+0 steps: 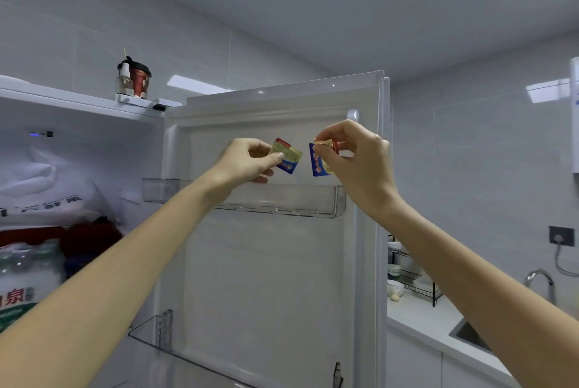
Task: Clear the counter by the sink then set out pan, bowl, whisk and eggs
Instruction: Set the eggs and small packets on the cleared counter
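Both arms reach up in front of the open fridge door (272,262). My left hand (244,162) pinches a small gold, blue and red packet (286,155) between thumb and fingers. My right hand (354,158) pinches a second, similar packet (319,162) at its top edge. Both packets hang just above the clear upper door shelf (282,199), a short gap apart. No pan, bowl, whisk or eggs are in sight.
The fridge interior (47,199) at left holds white bags and bottles. A red cup and a small bottle (134,78) stand on the fridge top. At lower right are the counter (419,315), a dish rack (410,278), a tap (540,279) and the sink corner (470,337).
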A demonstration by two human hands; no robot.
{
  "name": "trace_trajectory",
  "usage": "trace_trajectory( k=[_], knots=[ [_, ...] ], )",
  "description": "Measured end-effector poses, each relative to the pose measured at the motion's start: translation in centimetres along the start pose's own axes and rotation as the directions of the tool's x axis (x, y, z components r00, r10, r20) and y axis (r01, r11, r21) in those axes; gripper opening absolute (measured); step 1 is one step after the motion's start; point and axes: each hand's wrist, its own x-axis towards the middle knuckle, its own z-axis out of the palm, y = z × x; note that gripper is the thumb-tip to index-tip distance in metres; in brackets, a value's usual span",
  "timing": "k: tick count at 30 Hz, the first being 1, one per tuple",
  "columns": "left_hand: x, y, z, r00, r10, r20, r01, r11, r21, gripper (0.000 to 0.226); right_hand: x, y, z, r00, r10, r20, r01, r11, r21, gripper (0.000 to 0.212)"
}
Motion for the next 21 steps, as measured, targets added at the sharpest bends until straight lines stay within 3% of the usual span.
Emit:
trace_trajectory(
  k=[6, 15, 21],
  knots=[
    [-4.8, 2.7, 2.8, 0.981, 0.093, -0.171, -0.13, 0.967, -0.221, 0.006, -3.0, -1.9, -4.2, 0.994, 0.057, -0.095, -0.052, 0.997, 0.059, 0.01],
    [-10.3, 4.3, 9.8, 1.0, 0.016, -0.007, -0.017, 0.91, -0.414, 0.002, -9.8, -1.7, -12.5, 0.976, 0.151, -0.159, -0.166, 0.982, -0.086, 0.016],
    [-12.4, 5.6, 16.7, 0.989, 0.032, 0.145, 0.033, 0.906, -0.422, 0.015, -13.8, -0.3, -18.4, 0.941, 0.275, -0.199, -0.303, 0.944, -0.127, 0.014]
  ],
)
